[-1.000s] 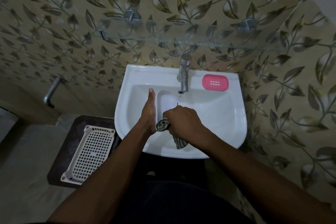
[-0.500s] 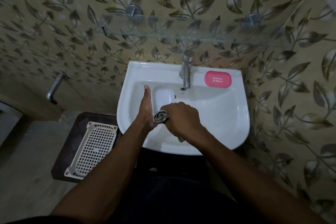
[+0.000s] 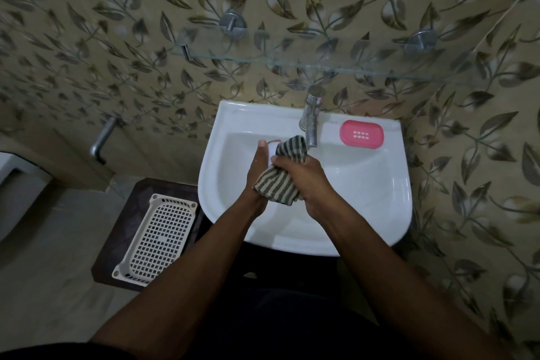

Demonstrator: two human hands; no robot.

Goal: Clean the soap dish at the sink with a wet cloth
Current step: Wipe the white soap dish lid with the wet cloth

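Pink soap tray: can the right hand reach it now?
Probably yes: the pink soap tray lies bare right of the tap, nothing between, though the right hand grips the striped cloth.

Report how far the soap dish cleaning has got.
Done: the dish seems taken apart, its pink slotted plastic tray lying on the ledge of the white ceramic sink. In hand: the left hand holds the white plastic dish part over the basin; the right hand grips the striped grey cloth against it. Left: wiping the pink tray, probably, then reassembly.
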